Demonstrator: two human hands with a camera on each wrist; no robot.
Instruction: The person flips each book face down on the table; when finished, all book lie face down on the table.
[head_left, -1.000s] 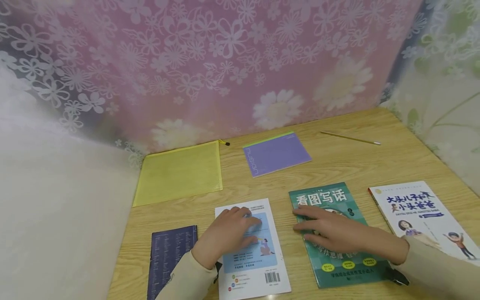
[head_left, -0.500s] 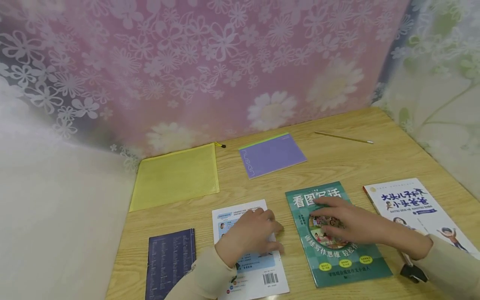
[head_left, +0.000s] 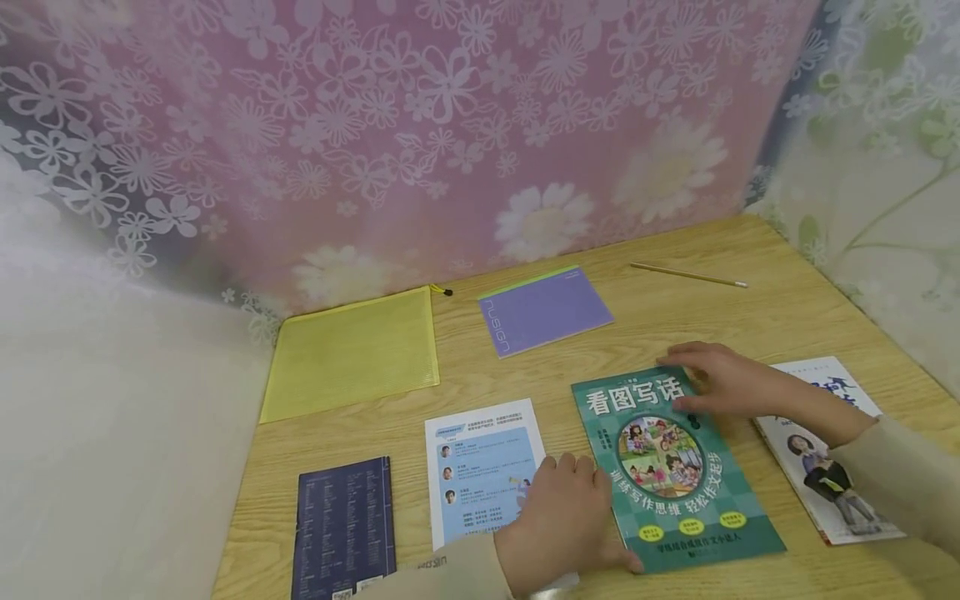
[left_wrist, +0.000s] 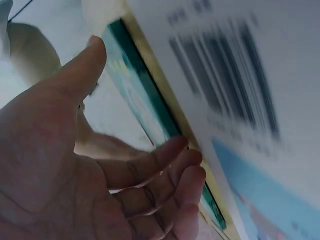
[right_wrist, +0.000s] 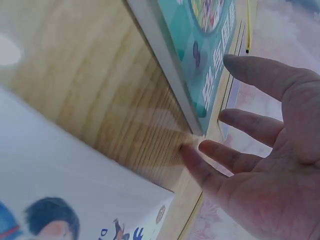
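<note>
A green book [head_left: 663, 467] with a round picture on its cover lies between my hands. My left hand [head_left: 566, 512] is at its lower left edge, over the right side of a white and blue book [head_left: 480, 467]. In the left wrist view, its fingertips [left_wrist: 192, 165] are right at the green spine [left_wrist: 150, 90], with the thumb apart from them. At the top right corner of the green book is my right hand [head_left: 738, 383], its fingers spread loosely. The right wrist view shows those fingers around the corner, with no grip on the book.
To the right lies a white storybook [head_left: 840, 492], partly under the right forearm. A dark blue booklet [head_left: 341, 525] lies at the left. Farther back are a yellow zip pouch [head_left: 352, 354], a purple notebook [head_left: 543, 312] and a pencil [head_left: 690, 275] on the wooden table [head_left: 660, 325].
My right hand has moved from over the green cover to its top right corner. My left hand has left the middle of the white and blue book for the green book's lower left edge.
</note>
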